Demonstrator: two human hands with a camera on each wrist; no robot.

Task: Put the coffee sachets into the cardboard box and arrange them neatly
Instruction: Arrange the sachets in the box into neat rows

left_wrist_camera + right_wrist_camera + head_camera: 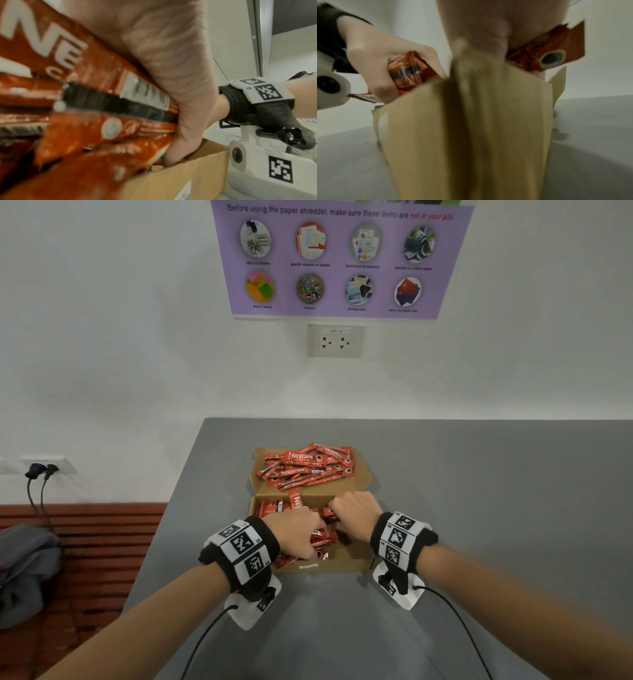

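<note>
While both hands grip them | red coffee sachets (301,470) | jumbled

Close to the lens, the blurred wall of a brown cardboard box (488,135) stands on a grey tabletop (347,155). Above its left edge, the left hand (385,60) grips a bundle of red coffee sachets (407,71). Above the box's right edge, the right hand (488,27) holds another red sachet with a round cup emblem (553,54).
</note>
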